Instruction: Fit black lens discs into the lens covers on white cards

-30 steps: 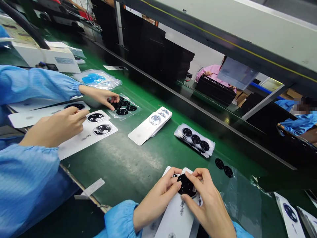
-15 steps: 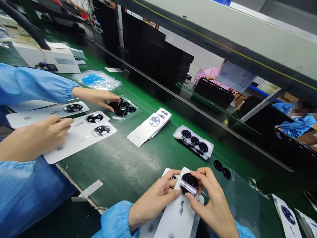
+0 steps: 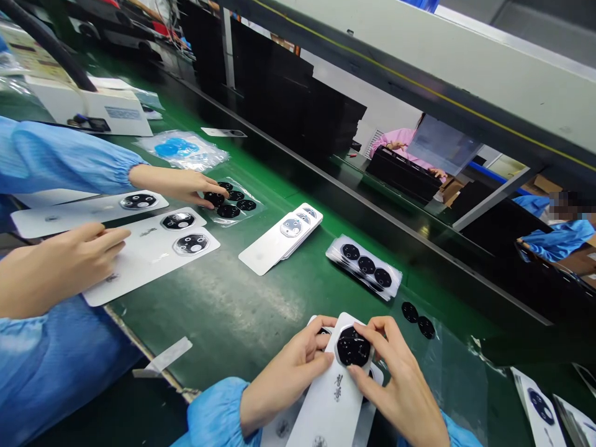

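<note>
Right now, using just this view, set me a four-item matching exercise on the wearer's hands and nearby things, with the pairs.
1. left hand
2. right hand
3. stack of clear sheets
4. clear bag

A. on the green table, between the stacked white panels and the two loose black discs
B. thumb and index finger at the edge of the black disc
C. with bright blue pieces, near the white box
D. at the left edge of the white panel

Pairs: 1-D, 2-B, 3-A, 4-C
</note>
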`<control>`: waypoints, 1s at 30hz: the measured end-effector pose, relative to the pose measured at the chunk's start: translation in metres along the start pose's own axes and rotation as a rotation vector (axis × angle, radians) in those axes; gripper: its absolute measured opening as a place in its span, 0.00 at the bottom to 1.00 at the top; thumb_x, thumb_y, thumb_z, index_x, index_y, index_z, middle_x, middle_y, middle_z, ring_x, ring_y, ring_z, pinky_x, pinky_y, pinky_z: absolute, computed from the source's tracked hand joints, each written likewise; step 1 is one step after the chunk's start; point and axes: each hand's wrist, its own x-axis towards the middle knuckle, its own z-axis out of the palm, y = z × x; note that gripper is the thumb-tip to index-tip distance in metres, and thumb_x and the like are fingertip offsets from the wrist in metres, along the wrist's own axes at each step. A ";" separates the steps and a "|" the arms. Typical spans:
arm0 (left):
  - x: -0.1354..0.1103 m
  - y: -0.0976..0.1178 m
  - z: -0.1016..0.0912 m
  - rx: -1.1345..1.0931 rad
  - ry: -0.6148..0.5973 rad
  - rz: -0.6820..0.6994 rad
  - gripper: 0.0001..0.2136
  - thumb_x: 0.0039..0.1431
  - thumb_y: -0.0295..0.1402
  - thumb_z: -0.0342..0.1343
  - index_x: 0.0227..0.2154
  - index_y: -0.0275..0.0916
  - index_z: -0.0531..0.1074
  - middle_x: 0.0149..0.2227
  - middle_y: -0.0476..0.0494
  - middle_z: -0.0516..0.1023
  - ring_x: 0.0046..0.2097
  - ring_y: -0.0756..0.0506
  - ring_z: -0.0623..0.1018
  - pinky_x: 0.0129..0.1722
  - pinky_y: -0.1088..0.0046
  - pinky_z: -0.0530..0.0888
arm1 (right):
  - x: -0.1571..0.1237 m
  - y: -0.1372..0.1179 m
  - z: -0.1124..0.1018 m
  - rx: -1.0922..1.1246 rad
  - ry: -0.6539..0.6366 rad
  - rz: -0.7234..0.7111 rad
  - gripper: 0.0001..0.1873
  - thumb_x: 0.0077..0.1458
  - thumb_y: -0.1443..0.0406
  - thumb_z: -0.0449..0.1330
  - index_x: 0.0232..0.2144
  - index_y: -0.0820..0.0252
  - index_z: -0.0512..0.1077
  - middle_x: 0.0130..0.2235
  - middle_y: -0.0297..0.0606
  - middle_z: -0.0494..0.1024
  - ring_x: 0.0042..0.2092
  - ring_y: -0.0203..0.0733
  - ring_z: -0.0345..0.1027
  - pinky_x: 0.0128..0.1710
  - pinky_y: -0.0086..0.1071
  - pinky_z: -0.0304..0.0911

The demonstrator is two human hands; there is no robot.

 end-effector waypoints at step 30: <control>-0.002 0.003 0.001 -0.007 0.008 -0.019 0.19 0.56 0.36 0.56 0.49 0.41 0.59 0.38 0.44 0.76 0.32 0.48 0.76 0.30 0.74 0.68 | 0.000 -0.001 0.001 -0.016 0.011 -0.007 0.20 0.54 0.68 0.55 0.50 0.55 0.62 0.42 0.41 0.63 0.40 0.42 0.66 0.36 0.34 0.70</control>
